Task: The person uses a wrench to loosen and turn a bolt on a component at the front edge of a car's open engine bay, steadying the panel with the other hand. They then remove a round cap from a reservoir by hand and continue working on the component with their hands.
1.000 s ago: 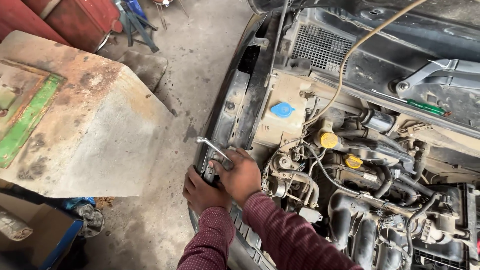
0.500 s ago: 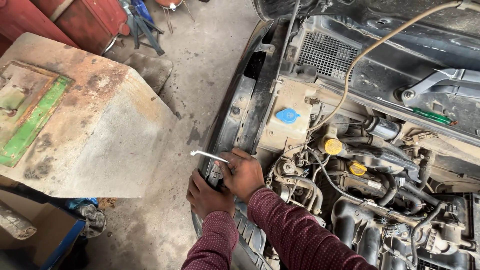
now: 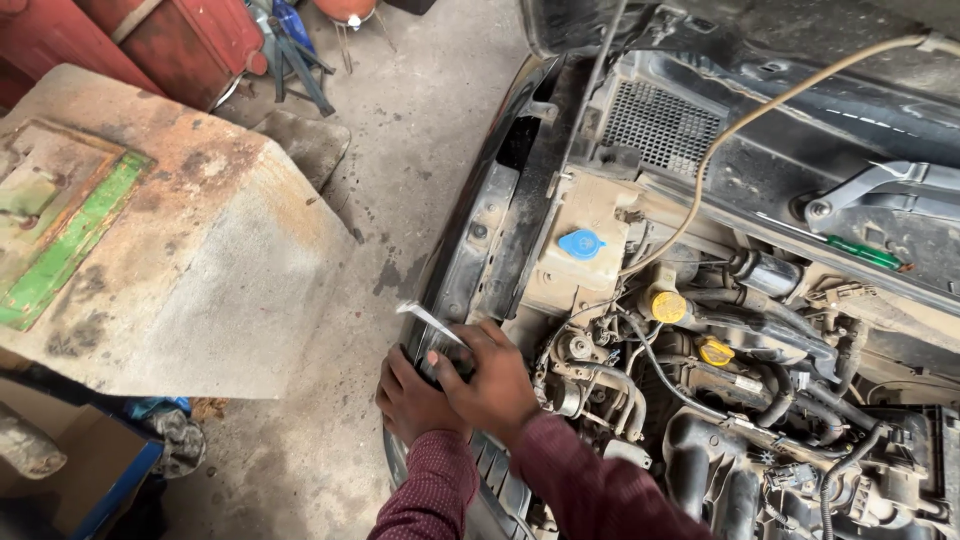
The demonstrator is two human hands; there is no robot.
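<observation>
Both my hands work at the front left corner of an open car engine bay. My right hand (image 3: 492,382) grips a slim metal wrench (image 3: 430,322) whose free end sticks out to the upper left, over the black front panel (image 3: 482,240). My left hand (image 3: 412,400) presses against the car's edge just below the right hand, its fingers curled on the black part there. Both arms wear dark red sleeves. What the wrench's other end sits on is hidden under my right hand.
The engine bay holds a reservoir with a blue cap (image 3: 581,243), two yellow caps (image 3: 668,306), hoses and a tan cable (image 3: 760,110). Left of the car stands a rusty metal block with a green strip (image 3: 150,240). Red containers (image 3: 170,40) stand at the back, a cardboard box (image 3: 60,470) lower left.
The wrench's free end has swung from upper right to point left and up as my right hand turned it. The camera moved closer and slightly down.
</observation>
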